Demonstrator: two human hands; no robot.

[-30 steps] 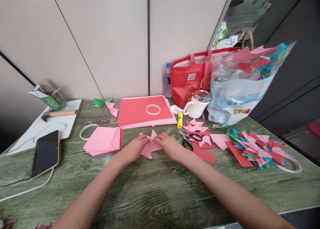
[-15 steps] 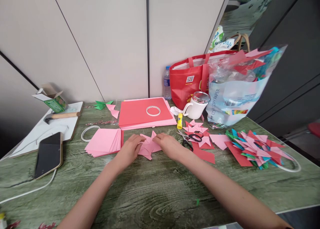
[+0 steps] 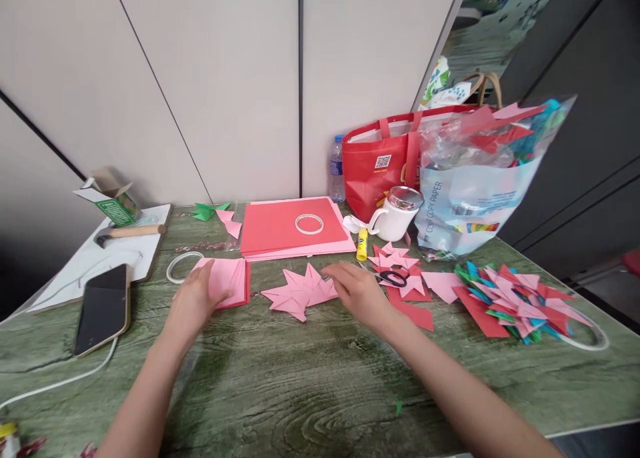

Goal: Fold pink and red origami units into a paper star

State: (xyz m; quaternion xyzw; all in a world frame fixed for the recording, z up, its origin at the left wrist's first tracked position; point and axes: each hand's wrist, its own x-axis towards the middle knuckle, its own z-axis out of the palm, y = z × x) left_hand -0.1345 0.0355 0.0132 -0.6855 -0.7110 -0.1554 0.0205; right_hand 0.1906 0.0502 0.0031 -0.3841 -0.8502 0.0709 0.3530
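My left hand (image 3: 194,297) lies over the left part of a stack of pink square paper (image 3: 227,279), touching it. Its thumb is apart from the fingers, and I see no sheet lifted. My right hand (image 3: 359,293) hovers or rests at the right tip of a pink folded-paper star (image 3: 296,291), fingers loosely bent and apart from the thumb. Whether it touches the star I cannot tell. The star lies flat between my hands. Just right of that hand, scissors (image 3: 393,278) with dark handles lie over more pink and red paper stars (image 3: 397,257).
Behind stand a white mug (image 3: 397,217), a yellow glue stick (image 3: 362,245), red sheets (image 3: 280,225) bearing a tape ring (image 3: 309,224), and a red bag (image 3: 370,178). Multicoloured folded papers (image 3: 520,298) lie right; a phone (image 3: 103,308) and hammer (image 3: 133,231) lie left.
My left hand has let go of the pink star and moved left onto the paper stack. My right hand has shifted slightly right, so more of the star shows.
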